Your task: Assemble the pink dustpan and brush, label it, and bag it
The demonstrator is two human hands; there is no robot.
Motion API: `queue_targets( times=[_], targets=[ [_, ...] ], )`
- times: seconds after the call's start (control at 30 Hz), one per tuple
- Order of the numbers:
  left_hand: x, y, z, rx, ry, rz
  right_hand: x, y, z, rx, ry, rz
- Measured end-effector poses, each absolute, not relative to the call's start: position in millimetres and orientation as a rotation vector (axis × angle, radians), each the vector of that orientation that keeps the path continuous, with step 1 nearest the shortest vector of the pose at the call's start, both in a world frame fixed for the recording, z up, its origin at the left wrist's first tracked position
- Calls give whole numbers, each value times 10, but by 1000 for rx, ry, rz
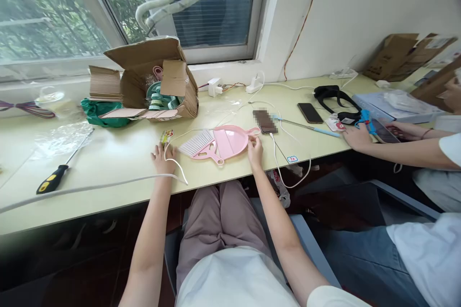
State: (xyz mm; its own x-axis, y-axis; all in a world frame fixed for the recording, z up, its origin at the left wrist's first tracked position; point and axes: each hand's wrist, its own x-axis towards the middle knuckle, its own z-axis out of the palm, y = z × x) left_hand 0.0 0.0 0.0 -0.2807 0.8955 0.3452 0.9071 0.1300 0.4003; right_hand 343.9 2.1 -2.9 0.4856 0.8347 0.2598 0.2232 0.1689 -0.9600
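A pink dustpan (237, 138) with a small pink hand brush (196, 145) lies flat on the table before me. The brush's pale bristles point left. My right hand (255, 151) has its fingers curled at the dustpan's right rim, by the looped handle, and appears to grip it. Left of the bristles, my left hand (163, 159) rests on the tabletop with its fingers apart, holding nothing. Just beyond those fingers is a small colourful packet (166, 136). A white cable (176, 165) runs past the left hand.
An open cardboard box (185, 91) with green rolls stands at the back left beside a green bag (104, 114). A screwdriver (57, 177) lies far left. Phones (310, 112), cables and a black headset (336, 98) are on the right, where another person's hand (356, 138) rests.
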Motion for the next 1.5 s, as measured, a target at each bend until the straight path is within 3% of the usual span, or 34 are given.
queue_targets(
  times=[0.2, 0.47, 0.63, 0.73, 0.87, 1.0, 1.1, 1.23, 1.5],
  targets=[
    [34, 9, 83, -1821, -2350, -944, 3395, -36, 67, -1438, -1143, 480],
    [322, -62, 249, -2678, -1709, -731, 3368, -52, 85, -1433, -1231, 402],
    [344, -38, 139, -2551, -1929, -806, 3387, -67, 127, -1440, -1243, 399],
    [340, -102, 144, -2342, -2064, -1155, 3349, -179, 202, -1464, -1283, 330],
    [525, -295, 243, -2078, -2223, -2093, 3055, -446, 282, -1449, -1631, 247],
    [821, -396, 321, -2067, -1950, -2652, 2616, -650, 301, -1427, -1985, 190],
    [949, -362, 353, -2121, -1739, -2564, 2427, -671, 352, -1597, -2104, 123],
    [913, -224, 395, -2211, -1630, -2117, 2465, -622, 473, -1688, -2159, 98],
    [735, 53, 383, -2144, -1449, -1782, 3268, -122, 728, -1209, -1926, 290]
  ],
)
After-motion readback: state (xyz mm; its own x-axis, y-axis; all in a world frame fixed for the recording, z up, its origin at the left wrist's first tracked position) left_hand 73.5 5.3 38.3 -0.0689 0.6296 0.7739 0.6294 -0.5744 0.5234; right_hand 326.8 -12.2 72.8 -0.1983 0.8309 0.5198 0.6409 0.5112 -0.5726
